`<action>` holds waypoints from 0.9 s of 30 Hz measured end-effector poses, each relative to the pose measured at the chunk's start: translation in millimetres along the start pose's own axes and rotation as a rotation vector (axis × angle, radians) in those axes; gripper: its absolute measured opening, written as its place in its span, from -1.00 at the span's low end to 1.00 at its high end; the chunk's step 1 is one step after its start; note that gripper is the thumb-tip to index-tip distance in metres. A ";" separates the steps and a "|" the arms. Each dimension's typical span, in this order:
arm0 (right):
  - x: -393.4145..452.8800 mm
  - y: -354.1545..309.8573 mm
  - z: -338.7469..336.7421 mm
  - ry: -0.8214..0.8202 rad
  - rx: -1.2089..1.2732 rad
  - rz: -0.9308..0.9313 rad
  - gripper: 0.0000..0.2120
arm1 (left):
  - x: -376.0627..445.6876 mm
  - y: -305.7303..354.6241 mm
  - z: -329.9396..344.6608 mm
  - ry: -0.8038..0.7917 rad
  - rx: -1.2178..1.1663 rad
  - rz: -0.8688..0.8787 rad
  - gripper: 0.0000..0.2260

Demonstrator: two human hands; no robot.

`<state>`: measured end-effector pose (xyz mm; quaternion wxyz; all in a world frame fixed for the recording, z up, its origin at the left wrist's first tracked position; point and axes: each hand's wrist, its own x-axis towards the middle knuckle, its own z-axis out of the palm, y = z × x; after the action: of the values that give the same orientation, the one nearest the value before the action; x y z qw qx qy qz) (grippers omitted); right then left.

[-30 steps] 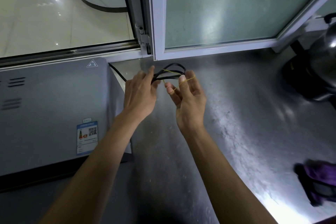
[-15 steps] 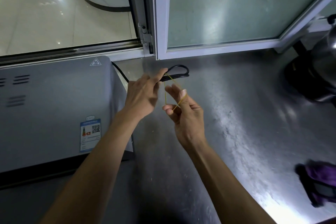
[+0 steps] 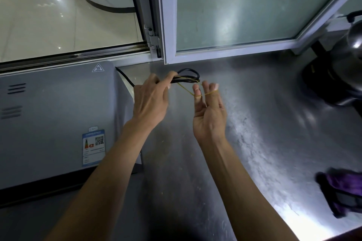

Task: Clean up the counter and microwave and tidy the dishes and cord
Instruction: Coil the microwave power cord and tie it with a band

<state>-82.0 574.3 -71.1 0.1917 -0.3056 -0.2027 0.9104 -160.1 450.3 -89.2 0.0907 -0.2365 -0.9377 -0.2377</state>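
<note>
My left hand [image 3: 151, 100] pinches a folded bundle of black cord [image 3: 187, 76] above the steel counter [image 3: 264, 143], just right of the grey microwave [image 3: 58, 119]. The cord runs back behind the microwave's rear corner. A thin yellow rubber band [image 3: 188, 89] stretches from the bundle to my right hand [image 3: 208, 111], looped around its raised fingers. The right palm faces me, fingers pointing up, a little right of and below the bundle.
A dark kettle or pot [image 3: 340, 72] stands at the far right of the counter. A purple cloth [image 3: 342, 191] lies near the right front edge. A glass window frame [image 3: 168, 25] rises right behind the cord.
My right hand has moved right and up, stretching the rubber band out sideways from the cord bundle. My left hand keeps hold of the bundle, almost in the same place.
</note>
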 end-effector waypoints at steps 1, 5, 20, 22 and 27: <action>0.2 1.0 0.7 0.011 0.007 0.019 -0.76 | -0.2 1.1 0.0 0.009 -0.002 0.002 -0.62; 0.5 2.1 0.7 0.035 0.102 0.126 -0.58 | 1.2 2.8 -1.6 0.035 -0.036 0.007 -0.58; 49.5 -31.9 -0.2 -0.049 -0.273 0.219 -0.73 | 0.6 1.1 -8.3 0.014 -0.070 0.218 -0.54; 54.2 -35.8 3.2 -0.084 -0.395 0.208 -0.73 | -0.1 1.1 -7.9 0.010 -0.084 0.228 -0.54; 61.1 -42.8 14.2 -0.203 -0.663 0.210 -0.69 | 0.4 -1.5 -7.3 -0.011 -0.094 0.246 -0.56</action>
<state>-126.5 635.8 -69.1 -0.0336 -0.2785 -0.4723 0.8356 -160.7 445.7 -83.3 0.1029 -0.3552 -0.8899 -0.2670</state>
